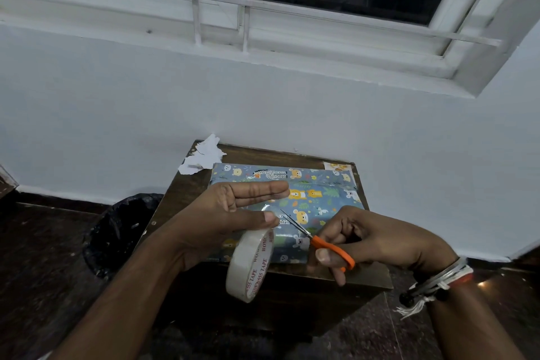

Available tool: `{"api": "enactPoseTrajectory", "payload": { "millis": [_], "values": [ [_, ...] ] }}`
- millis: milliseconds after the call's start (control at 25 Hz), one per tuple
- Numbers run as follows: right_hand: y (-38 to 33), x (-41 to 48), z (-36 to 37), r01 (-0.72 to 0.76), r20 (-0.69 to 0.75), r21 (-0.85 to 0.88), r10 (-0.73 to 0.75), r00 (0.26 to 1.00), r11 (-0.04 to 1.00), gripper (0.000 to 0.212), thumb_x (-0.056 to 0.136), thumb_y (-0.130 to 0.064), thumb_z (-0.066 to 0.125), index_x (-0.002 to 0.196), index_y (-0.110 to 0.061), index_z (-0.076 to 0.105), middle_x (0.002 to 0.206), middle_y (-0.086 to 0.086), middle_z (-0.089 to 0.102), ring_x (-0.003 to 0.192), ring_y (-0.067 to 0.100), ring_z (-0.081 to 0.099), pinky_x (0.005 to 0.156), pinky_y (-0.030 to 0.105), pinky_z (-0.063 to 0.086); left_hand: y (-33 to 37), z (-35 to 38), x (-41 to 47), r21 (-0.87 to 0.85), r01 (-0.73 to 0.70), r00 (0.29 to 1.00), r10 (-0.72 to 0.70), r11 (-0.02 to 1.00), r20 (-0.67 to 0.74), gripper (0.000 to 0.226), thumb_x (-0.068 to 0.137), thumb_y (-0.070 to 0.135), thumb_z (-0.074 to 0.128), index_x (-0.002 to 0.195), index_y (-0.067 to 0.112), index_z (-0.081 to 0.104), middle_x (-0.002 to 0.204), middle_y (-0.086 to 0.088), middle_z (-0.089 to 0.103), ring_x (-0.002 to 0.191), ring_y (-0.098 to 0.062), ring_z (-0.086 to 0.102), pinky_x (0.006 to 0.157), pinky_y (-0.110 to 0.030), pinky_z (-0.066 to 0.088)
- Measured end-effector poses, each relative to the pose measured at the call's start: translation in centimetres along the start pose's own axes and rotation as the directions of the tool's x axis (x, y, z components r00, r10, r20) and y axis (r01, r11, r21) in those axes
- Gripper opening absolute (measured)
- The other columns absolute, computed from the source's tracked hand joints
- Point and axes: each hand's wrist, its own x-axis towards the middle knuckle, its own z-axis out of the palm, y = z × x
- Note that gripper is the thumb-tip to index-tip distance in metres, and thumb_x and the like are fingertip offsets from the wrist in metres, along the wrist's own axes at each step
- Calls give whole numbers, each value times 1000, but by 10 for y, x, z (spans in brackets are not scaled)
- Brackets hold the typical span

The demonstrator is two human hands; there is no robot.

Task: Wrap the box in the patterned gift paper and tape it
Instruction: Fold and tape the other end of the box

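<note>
The box (318,202), covered in blue animal-print gift paper, lies flat on a small brown wooden table (368,278). Above its left part my left hand (233,213) is held with fingers and thumb straight. A short strip of clear tape stretches between them, and the tape roll (251,264) hangs below the thumb. My right hand (377,240) grips orange-handled scissors (330,250). Their thin blades point up-left and almost reach the tape strip by my left thumb.
Torn white paper scraps (204,156) lie on the table's back left corner, and a small printed piece (336,166) on its back right. A black lined bin (122,231) stands on the dark floor to the left. A white wall and a barred window rise behind.
</note>
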Motion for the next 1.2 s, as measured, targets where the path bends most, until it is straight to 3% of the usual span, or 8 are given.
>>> {"api": "enactPoseTrajectory", "payload": {
  "millis": [200,320,440,560,760,880,1040,1200],
  "values": [
    [3,4,2,11,-32,-1,-11,999,1000,8,95,-23,73,94,-22,81,76,8,75,68,13,62,70,18,46,0,-1,0,17,-24,1000,23,1000,12,50,86,-1,70,131,21,68,131,7,70,117,-10,67,81,-18,56],
    [9,8,2,-64,-299,-113,27,954,992,24,87,-35,81,110,-28,80,77,0,74,69,4,59,70,21,45,-1,-10,0,-41,-87,993,83,995,-83,57,77,2,73,130,19,67,128,5,72,118,-8,67,82,-18,56],
    [12,19,2,-296,-690,-359,-38,723,885,38,75,-48,87,110,-39,74,79,-17,73,68,-8,62,63,14,41,-5,-20,1,-97,-138,975,118,986,-188,61,71,3,74,129,21,67,128,4,72,121,-11,66,87,-23,59],
    [9,35,2,-519,-833,-368,-27,552,772,26,79,-40,84,90,-29,62,76,-7,69,73,6,63,59,25,39,-8,-28,-1,-116,-163,958,128,980,-258,65,70,4,75,132,22,64,130,2,71,117,-15,68,90,-30,60],
    [-13,55,-5,-677,-702,-551,168,692,488,15,93,-13,64,78,-10,66,73,2,59,65,16,54,56,20,42,-10,-38,-8,-106,-188,945,151,976,-290,80,66,-3,85,135,26,58,129,0,71,118,-16,67,83,-28,60],
    [-21,61,5,-661,-712,-627,40,701,413,11,97,-14,60,102,-18,69,98,5,66,88,24,65,75,32,54,-11,-41,-15,-93,-192,942,157,977,-295,78,70,0,78,137,30,54,128,2,72,123,-16,65,85,-28,60],
    [-31,96,30,-144,-765,-400,-243,597,905,12,97,-26,70,107,-27,77,89,-18,74,84,0,70,76,20,54,-10,-46,-23,-40,-187,946,169,982,-277,77,82,-11,72,140,35,50,130,1,71,120,-16,67,89,-31,60],
    [-43,123,44,120,-666,-299,-297,684,947,22,100,-31,66,119,-25,77,74,-30,68,73,-3,67,74,17,49,-8,-52,-31,4,-178,948,173,984,-266,82,84,-11,72,143,41,46,131,2,70,113,-26,71,93,-34,59]
  ]
}}
